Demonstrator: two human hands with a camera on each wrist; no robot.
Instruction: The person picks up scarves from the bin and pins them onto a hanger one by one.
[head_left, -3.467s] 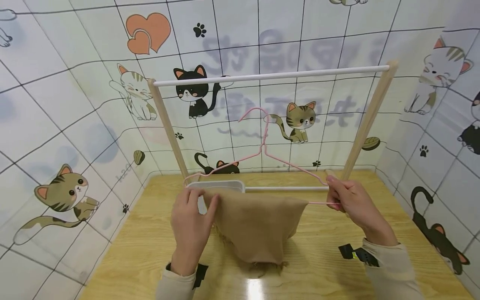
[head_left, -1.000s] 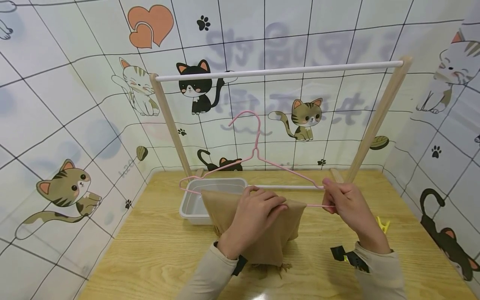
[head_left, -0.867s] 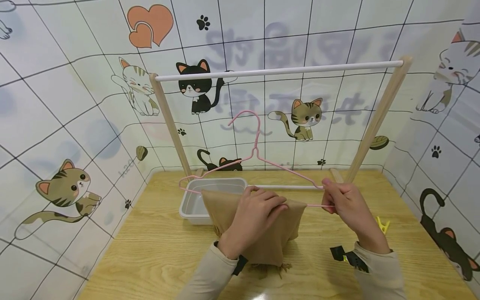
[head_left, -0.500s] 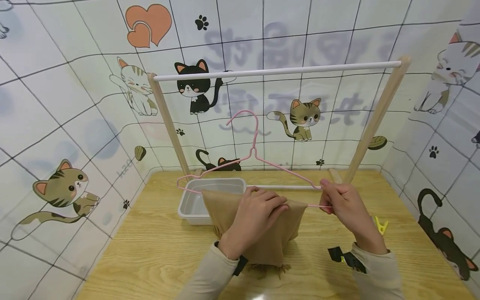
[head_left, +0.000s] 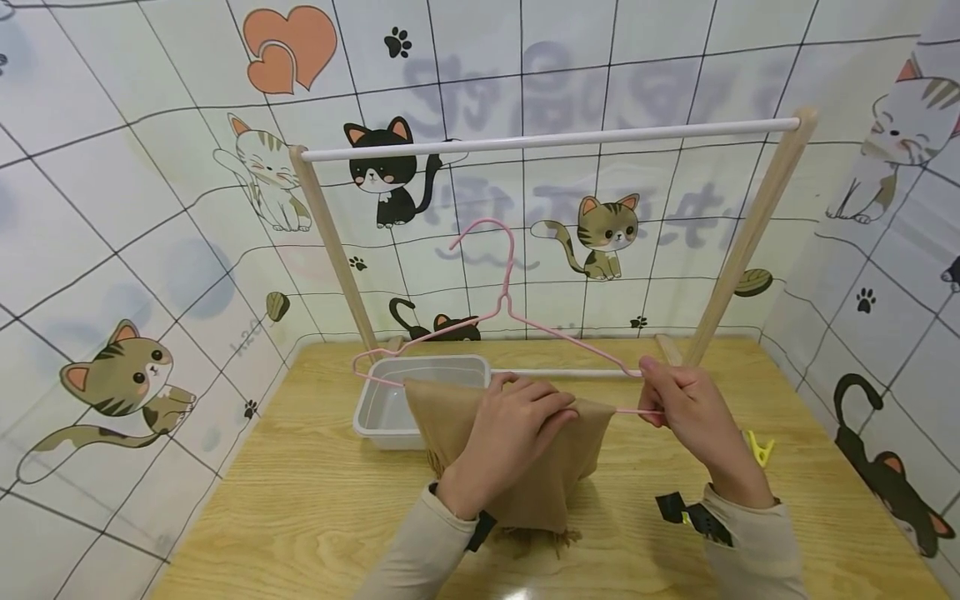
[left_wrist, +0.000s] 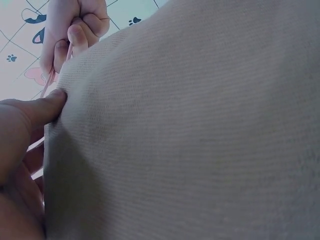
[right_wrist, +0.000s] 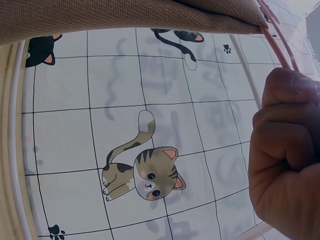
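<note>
A pink wire clothes hanger (head_left: 560, 335) is held up in front of the rack, its hook uppermost. Folded over its bottom bar hangs a brown fringed cloth (head_left: 540, 483). My right hand (head_left: 690, 421) grips the hanger's right corner, fingers curled round the wire. Over the cloth's top edge lies my left hand (head_left: 513, 433); the left wrist view shows its thumb (left_wrist: 47, 107) on the near face of the cloth and its fingers behind, pinching cloth and bar together. In the right wrist view the cloth (right_wrist: 125, 20) ends short of the right fist (right_wrist: 285, 145).
A wooden rack with a white top rail (head_left: 555, 140) stands at the back of the table (head_left: 300, 500). Behind the cloth, to the left, sits a grey plastic basin (head_left: 375, 417). A yellow clothespin (head_left: 760, 450) lies right of my right wrist. Cat-patterned walls surround the table.
Since the earliest frame my left hand has moved right from the cloth's left corner to the middle of its top edge. In the last second both hands stay almost still.
</note>
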